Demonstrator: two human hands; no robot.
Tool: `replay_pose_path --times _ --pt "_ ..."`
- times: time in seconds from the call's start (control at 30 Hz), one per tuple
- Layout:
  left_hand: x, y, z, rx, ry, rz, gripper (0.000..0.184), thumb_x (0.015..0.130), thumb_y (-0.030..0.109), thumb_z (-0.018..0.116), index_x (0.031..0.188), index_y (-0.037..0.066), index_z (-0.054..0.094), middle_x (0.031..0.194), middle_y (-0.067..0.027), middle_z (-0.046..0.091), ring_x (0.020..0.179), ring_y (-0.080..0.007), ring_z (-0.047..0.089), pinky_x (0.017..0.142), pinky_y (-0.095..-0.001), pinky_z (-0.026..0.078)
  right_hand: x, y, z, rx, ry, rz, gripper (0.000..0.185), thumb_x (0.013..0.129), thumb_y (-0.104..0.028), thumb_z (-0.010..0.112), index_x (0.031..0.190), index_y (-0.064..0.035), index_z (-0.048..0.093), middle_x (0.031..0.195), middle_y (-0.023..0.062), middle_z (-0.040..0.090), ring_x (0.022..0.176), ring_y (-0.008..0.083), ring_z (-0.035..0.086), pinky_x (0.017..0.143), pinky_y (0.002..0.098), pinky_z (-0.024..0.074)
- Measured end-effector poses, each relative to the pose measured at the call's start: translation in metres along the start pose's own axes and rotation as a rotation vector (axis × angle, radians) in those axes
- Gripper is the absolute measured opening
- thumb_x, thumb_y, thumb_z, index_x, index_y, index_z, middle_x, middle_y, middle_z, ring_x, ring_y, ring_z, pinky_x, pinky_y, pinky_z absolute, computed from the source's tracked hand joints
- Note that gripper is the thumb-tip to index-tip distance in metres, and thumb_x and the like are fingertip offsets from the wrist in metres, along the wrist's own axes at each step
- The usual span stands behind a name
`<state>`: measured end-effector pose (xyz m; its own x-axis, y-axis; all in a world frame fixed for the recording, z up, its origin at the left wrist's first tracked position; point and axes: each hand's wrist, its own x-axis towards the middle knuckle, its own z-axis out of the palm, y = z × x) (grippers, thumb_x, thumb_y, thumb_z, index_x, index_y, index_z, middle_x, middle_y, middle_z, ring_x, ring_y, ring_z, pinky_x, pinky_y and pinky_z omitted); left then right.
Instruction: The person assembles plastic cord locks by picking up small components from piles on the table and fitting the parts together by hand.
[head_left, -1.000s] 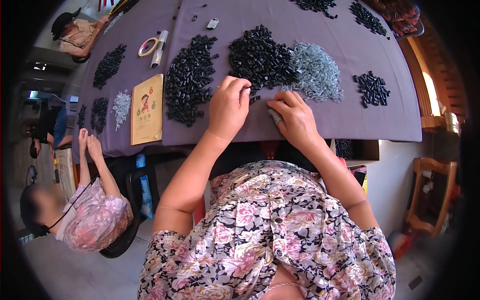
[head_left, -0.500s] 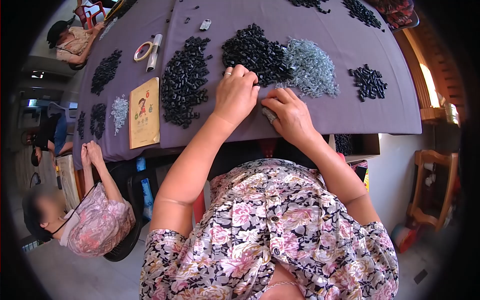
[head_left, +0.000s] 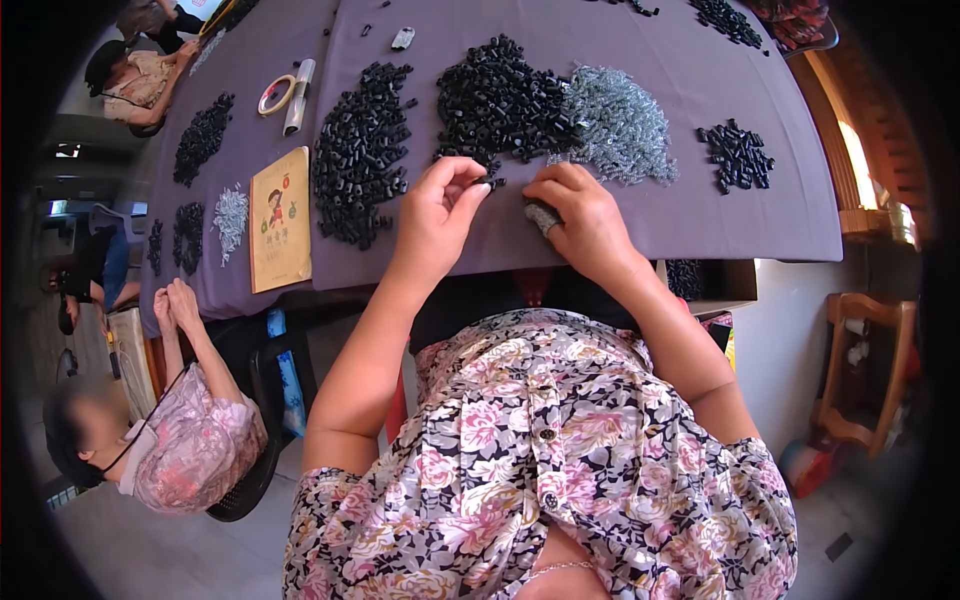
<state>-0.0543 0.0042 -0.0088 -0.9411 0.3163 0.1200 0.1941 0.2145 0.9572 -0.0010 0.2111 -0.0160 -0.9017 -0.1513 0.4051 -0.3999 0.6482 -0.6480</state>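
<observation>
Blk pc pinched in L hand; R hand curled, can't tell contents.

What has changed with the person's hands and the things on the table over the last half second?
The left hand has drawn back from the black pile toward the body, and a small black piece now shows at its fingertips; when it was taken hold of, I can't tell. The right hand stays curled near the clear pile. The piles and booklet stayed put.
</observation>
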Motion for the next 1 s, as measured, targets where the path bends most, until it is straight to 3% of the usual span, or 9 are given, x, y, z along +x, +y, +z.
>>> replay_pose_path --times 0.03,0.13,0.27,0.33,0.53,0.67,1.0 --pt "-0.006 0.004 -0.001 0.002 -0.005 0.009 0.018 0.096 0.006 0.065 0.113 0.000 0.067 0.096 0.0019 0.066 0.085 -0.0031 0.057 0.076 -0.0203 0.048 0.000 0.000 -0.003 0.070 -0.006 0.034 0.033 0.071 0.003 0.069 0.103 -0.0019 0.068 0.105 0.0116 0.062 0.096 0.0335 0.062 0.083 0.0393 0.0527" --pt "-0.020 0.000 -0.009 -0.010 -0.097 -0.040 0.022 0.096 0.007 0.065 0.117 0.002 0.067 0.096 0.0006 0.067 0.084 -0.0040 0.058 0.077 -0.0205 0.048 0.007 -0.007 -0.026 0.201 -0.147 0.289 0.036 0.072 0.003 0.069 0.108 -0.0013 0.068 0.109 0.0134 0.063 0.099 0.0356 0.063 0.086 0.0396 0.0525" --pt "-0.027 0.003 -0.004 -0.320 -0.073 -0.176 0.021 0.095 0.009 0.066 0.115 0.003 0.068 0.096 0.0002 0.067 0.080 -0.0044 0.056 0.074 -0.0196 0.046 0.010 -0.008 -0.020 -0.130 -0.173 0.032 0.034 0.073 -0.004 0.070 0.106 -0.0022 0.066 0.104 0.0133 0.062 0.099 0.0334 0.062 0.084 0.0427 0.0520" --pt "-0.027 0.000 -0.002 -0.324 -0.026 -0.158 0.021 0.094 0.010 0.068 0.114 0.003 0.068 0.095 0.0006 0.067 0.079 -0.0046 0.056 0.072 -0.0185 0.044 0.014 -0.007 -0.012 -0.231 -0.200 0.015 0.030 0.074 -0.006 0.070 0.103 -0.0025 0.065 0.100 0.0135 0.061 0.100 0.0330 0.062 0.083 0.0429 0.0519" --pt "-0.026 -0.005 -0.010 -0.753 -0.041 -0.420 0.013 0.095 0.010 0.067 0.106 0.004 0.068 0.086 0.0002 0.066 0.074 -0.0069 0.059 0.067 -0.0186 0.047 0.025 -0.008 -0.011 -0.215 -0.323 0.068 0.024 0.073 -0.004 0.068 0.096 -0.0013 0.062 0.094 0.0146 0.061 0.094 0.0350 0.063 0.081 0.0436 0.0516" --pt "-0.030 0.000 -0.007 -0.771 -0.040 -0.474 0.012 0.095 0.009 0.066 0.106 0.004 0.067 0.087 -0.0024 0.068 0.074 -0.0090 0.064 0.068 -0.0219 0.052 0.026 -0.029 -0.018 0.141 -0.276 0.098 0.023 0.072 0.002 0.064 0.095 0.0008 0.060 0.091 0.0169 0.062 0.085 0.0381 0.064 0.076 0.0437 0.0514" --pt "-0.037 0.002 0.004 -0.560 -0.157 -0.394 0.015 0.094 0.009 0.068 0.108 0.002 0.067 0.091 -0.0047 0.072 0.078 -0.0101 0.067 0.070 -0.0229 0.055 0.023 -0.046 -0.024 0.183 -0.274 0.090 0.024 0.069 0.006 0.061 0.093 0.0019 0.059 0.089 0.0185 0.062 0.084 0.0405 0.063 0.073 0.0455 0.0504"
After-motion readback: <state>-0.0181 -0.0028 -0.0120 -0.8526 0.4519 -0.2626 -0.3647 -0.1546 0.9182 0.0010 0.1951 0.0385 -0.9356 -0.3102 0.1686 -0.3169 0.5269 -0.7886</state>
